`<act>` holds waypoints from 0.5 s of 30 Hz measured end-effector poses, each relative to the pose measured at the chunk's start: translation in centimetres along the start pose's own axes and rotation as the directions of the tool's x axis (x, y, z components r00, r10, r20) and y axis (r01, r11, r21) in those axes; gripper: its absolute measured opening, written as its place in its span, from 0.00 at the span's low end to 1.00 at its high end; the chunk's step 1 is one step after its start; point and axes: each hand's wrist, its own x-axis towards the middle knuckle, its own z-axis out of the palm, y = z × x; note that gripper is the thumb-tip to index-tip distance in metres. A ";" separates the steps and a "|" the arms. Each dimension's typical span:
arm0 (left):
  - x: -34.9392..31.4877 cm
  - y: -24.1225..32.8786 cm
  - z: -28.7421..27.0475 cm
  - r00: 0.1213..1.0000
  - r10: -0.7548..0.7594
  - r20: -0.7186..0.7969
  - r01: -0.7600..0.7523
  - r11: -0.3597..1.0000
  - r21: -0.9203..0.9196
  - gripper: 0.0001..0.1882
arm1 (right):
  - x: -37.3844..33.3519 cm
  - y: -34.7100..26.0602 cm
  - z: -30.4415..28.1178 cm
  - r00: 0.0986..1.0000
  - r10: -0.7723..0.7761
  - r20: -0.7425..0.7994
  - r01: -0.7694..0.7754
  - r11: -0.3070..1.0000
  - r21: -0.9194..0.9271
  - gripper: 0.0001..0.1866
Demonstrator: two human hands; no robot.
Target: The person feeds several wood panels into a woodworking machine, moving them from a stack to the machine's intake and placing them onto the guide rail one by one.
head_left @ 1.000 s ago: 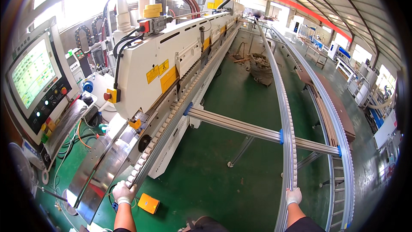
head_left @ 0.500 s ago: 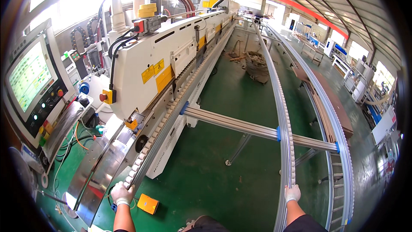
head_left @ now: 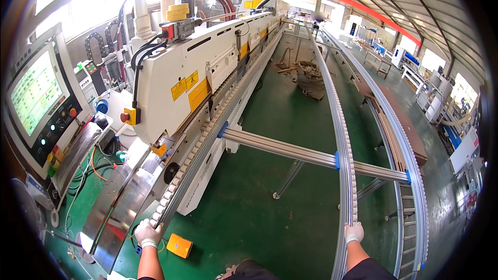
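My left hand (head_left: 148, 234), in a white glove, is closed on the near end of the left roller rail (head_left: 179, 182), a grey metal rail set with a row of small pale rollers. My right hand (head_left: 354, 232), gloved as well, is closed round the near part of the middle roller rail (head_left: 338, 124). Its fingers are partly hidden by the back of the hand. An aluminium crossbar (head_left: 282, 148) joins these rails by blue brackets. Alongside the left rail stands a long white machine (head_left: 166, 80).
A control panel with a lit screen (head_left: 37, 93) stands at left, with cables below. On the green floor lies a yellow box (head_left: 179, 246) between my arms. A leg (head_left: 286, 180) props the crossbar. Brown boards (head_left: 402, 119) lie by the right rail; a filled sack (head_left: 310, 80) sits farther off.
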 end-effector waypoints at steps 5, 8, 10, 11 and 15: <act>0.0 0.3 -0.5 1.000 -0.009 0.013 0.010 1.000 -0.005 0.27 | -0.1 -0.1 -0.2 1.000 0.010 0.014 -0.010 1.000 0.003 0.27; 0.0 0.2 -0.4 1.000 -0.009 0.010 0.009 1.000 -0.003 0.27 | -0.3 -0.4 -0.5 1.000 0.018 0.019 -0.018 1.000 0.001 0.26; 0.0 0.0 -0.1 1.000 -0.002 -0.003 0.002 1.000 -0.004 0.27 | -0.3 -0.4 -0.5 1.000 0.013 0.011 -0.013 1.000 0.007 0.26; 0.0 -0.1 0.0 1.000 -0.001 -0.005 0.001 1.000 -0.004 0.27 | -0.4 -0.4 -0.5 1.000 0.011 0.007 -0.011 1.000 0.011 0.26; 0.0 -0.1 0.2 1.000 0.008 -0.011 -0.008 1.000 -0.008 0.27 | 0.0 0.0 -0.2 1.000 0.005 0.008 -0.005 1.000 0.006 0.29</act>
